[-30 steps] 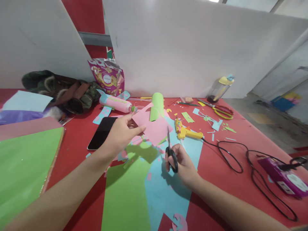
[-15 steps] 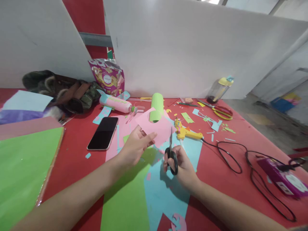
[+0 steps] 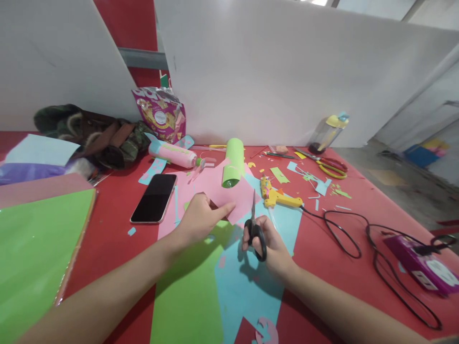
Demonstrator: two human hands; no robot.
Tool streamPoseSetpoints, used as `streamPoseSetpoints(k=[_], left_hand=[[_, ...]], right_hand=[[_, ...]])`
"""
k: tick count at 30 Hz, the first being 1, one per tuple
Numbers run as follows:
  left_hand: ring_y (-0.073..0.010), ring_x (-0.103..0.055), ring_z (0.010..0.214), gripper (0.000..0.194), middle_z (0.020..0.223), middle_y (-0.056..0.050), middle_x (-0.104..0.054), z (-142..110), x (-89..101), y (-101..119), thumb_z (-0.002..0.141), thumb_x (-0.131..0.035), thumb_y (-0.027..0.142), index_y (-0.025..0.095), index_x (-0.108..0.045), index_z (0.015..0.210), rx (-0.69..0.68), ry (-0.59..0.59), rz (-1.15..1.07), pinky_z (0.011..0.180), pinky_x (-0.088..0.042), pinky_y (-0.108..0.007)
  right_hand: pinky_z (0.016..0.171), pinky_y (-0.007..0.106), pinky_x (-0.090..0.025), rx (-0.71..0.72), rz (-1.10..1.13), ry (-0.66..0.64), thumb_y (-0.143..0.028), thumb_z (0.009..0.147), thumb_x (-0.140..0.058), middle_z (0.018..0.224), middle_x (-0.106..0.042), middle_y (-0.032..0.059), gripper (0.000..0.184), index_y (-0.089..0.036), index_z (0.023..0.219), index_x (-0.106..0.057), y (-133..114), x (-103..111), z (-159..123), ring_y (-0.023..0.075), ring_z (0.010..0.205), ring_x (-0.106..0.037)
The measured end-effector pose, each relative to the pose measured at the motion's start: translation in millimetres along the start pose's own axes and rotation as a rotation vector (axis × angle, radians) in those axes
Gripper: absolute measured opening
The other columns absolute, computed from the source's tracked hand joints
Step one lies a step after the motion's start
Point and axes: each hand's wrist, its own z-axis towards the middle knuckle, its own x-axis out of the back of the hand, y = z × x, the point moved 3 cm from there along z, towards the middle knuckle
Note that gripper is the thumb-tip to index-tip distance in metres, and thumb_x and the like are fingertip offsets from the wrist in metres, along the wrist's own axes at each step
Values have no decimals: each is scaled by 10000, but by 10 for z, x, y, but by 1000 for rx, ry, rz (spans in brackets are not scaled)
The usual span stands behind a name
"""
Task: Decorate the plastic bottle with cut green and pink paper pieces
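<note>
Between thumb and fingers, my left hand [image 3: 201, 217] pinches a pink paper sheet [image 3: 234, 203] by its near left edge. My right hand [image 3: 267, 246] grips black-handled scissors [image 3: 255, 229], their blades pointing up and apart from the paper. Just behind the pink sheet lies a green paper-wrapped tube [image 3: 234, 155], its round end facing me. Sheets of green paper [image 3: 190, 291] and blue paper [image 3: 247, 296] spread out beneath both hands, dotted with small scraps. A yellow glue gun [image 3: 281, 198] rests to the right of the scissors.
Left of my hands lie a phone [image 3: 154, 198] and a pink-wrapped bottle [image 3: 174, 155]. A snack bag [image 3: 160, 114] stands at the back. Red-and-yellow-handled scissors [image 3: 332, 167] and a clear bottle [image 3: 328, 134] are at the back right. A black cord [image 3: 344, 231] runs to a purple power strip [image 3: 423, 265].
The pink paper has been lowered toward me, uncovering the green tube's near end. My left fingers have closed further over its edge. The scissors have barely moved.
</note>
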Motion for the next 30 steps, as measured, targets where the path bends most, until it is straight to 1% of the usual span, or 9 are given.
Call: streamPoseSetpoints(k=[3,9,14,18,23,27,30], left_hand=[[-58,-301,337,386,358,48,-341,11,13,2,600,-617,407,151,-431,379,-14,10,92,322,-209,-191],[-51,-246,327,419,332,65,-262,-5,50,47,604,-596,429,157,-422,337,-36,12,159,332,-187,-198],[-60,-287,318,397,326,57,-306,2,78,70,623,-578,432,150,-469,364,-21,-26,182,327,-209,-197],[-73,-347,316,360,337,44,-378,28,104,83,623,-588,409,149,-490,395,-27,-36,190,318,-233,-197],[-96,-461,398,255,423,31,-507,45,157,127,597,-639,342,149,-512,488,-129,39,163,367,-316,-193],[-129,-569,537,161,598,0,-631,47,162,138,623,-625,288,139,-567,647,-131,-17,15,463,-421,-207],[-140,-598,607,165,680,-17,-661,52,169,139,637,-619,265,133,-588,731,-138,-54,-61,533,-459,-222]], right_hand=[[554,236,-380,-2,-2,-5,-536,645,-612,656,-445,-62,433,-221,733,-328,-8,5,4,86,584,-479],[571,249,-385,-4,-29,7,-559,672,-568,671,-437,-57,414,-217,736,-343,-3,10,-1,86,590,-478],[566,249,-377,-21,-38,29,-552,679,-566,642,-446,-64,403,-214,726,-352,7,16,-7,81,559,-475],[550,244,-381,-31,-16,30,-516,681,-591,626,-452,-71,391,-213,707,-344,12,19,-4,73,530,-476],[524,241,-386,-46,2,30,-493,670,-611,607,-454,-80,398,-215,697,-327,35,21,0,71,504,-484],[499,228,-388,-58,-8,40,-493,670,-610,600,-452,-86,403,-214,698,-320,47,26,-1,65,484,-488],[477,222,-385,-52,-20,36,-501,662,-612,592,-456,-88,416,-212,692,-315,45,26,-3,63,467,-489]])
